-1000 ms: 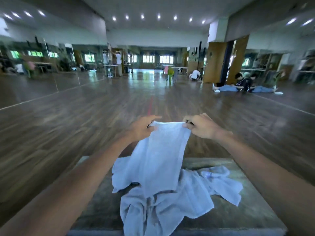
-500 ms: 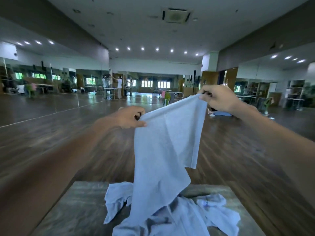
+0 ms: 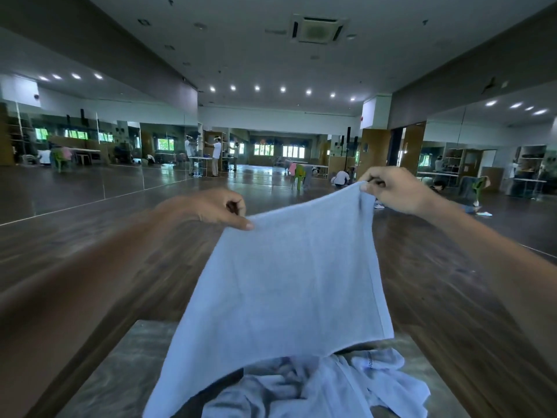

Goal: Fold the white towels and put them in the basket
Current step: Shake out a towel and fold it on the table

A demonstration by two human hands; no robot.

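Two pinches hold the white towel (image 3: pixel 286 282) by its top corners, left hand (image 3: pixel 217 208) at ten o'clock, right hand (image 3: pixel 391 188) at two; levelling them first should square the fold.

Premises: a large studio-type hall. Mirror panels (image 3: pixel 90 176) line the left wall, and a dark wood floor (image 3: pixel 437 282) runs to the far windows (image 3: pixel 293 151). Recessed lights (image 3: pixel 256 88) and an air-conditioning cassette (image 3: pixel 318 29) sit overhead.

Quantities: one spread towel (image 3: pixel 286 282); one crumpled towel heap (image 3: pixel 346 387) at 6 o'clock, count indeterminate; two hands: left hand (image 3: pixel 211 208), right hand (image 3: pixel 394 190); one table (image 3: pixel 120 372).
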